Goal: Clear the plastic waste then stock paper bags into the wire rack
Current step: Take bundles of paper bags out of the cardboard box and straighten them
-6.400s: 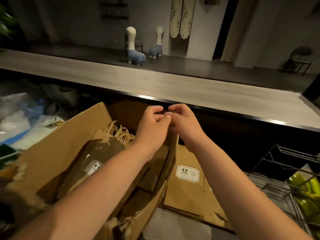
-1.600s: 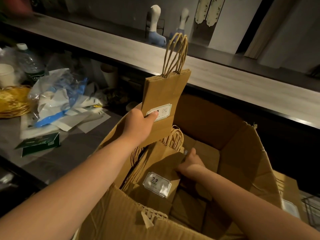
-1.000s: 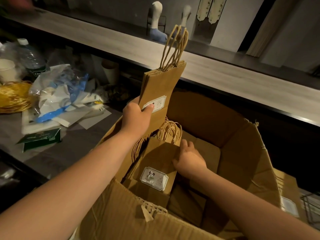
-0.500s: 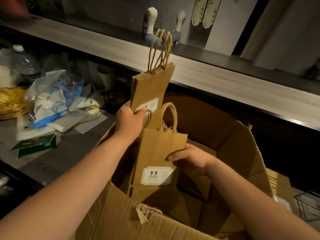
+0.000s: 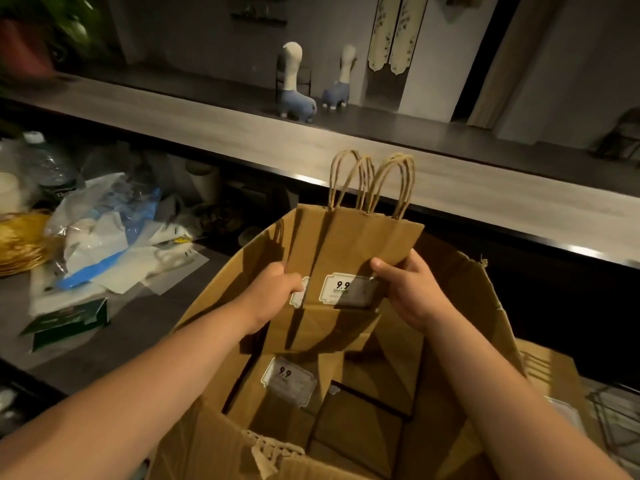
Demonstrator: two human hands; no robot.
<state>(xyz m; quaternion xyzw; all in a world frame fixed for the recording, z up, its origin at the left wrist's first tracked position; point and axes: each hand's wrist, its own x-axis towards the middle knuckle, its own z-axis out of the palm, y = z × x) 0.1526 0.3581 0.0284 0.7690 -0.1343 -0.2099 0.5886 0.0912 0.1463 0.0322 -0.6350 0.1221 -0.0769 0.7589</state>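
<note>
A bundle of paper bags (image 5: 349, 254) is grasped by the left hand (image 5: 273, 296) and right hand (image 5: 412, 289) above the cardboard box (image 5: 485, 306), probably to be carried next to the wire rack (image 5: 613, 420) at the right edge.

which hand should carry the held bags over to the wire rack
Probably the right hand. It already grips the paper bags on their right edge, and the wire rack sits at the far right, beyond the cardboard box. The left hand would have to cross over.

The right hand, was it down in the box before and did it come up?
Yes. The right hand rose from inside the cardboard box to grip the paper bags above its rim.
</note>
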